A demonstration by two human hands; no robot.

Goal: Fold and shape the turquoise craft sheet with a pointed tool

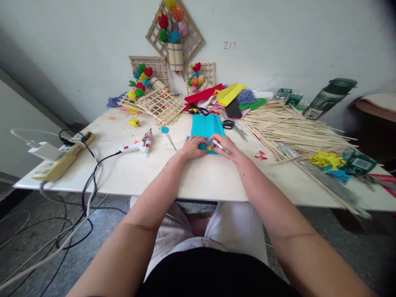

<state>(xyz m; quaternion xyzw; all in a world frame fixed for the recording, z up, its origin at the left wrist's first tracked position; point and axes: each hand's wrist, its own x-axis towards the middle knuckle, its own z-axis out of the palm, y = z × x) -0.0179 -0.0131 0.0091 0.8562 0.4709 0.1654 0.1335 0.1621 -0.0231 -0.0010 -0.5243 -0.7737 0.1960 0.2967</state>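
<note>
A sheet of blue crepe paper point(208, 125) lies on the table in front of me, with fold lines running along it. My left hand point(194, 147) rests on the paper's near left part, fingers stretched toward a small yellow round piece point(209, 147). My right hand point(225, 147) is closed around a white pen point(220, 146), beside the yellow piece; the pen's tip is hidden by the fingers. Left of the paper lies a wire stem with a blue round top point(165, 129). Black-handled scissors point(228, 124) lie just to the right of the paper.
A glue gun point(136, 146) and a power strip point(63, 159) with trailing cords are on the left. Wooden sticks point(287, 128) spread across the right, near a green bottle point(331, 97). Stick lattices with paper flowers point(161, 103), and red and yellow paper point(231, 94), lie behind.
</note>
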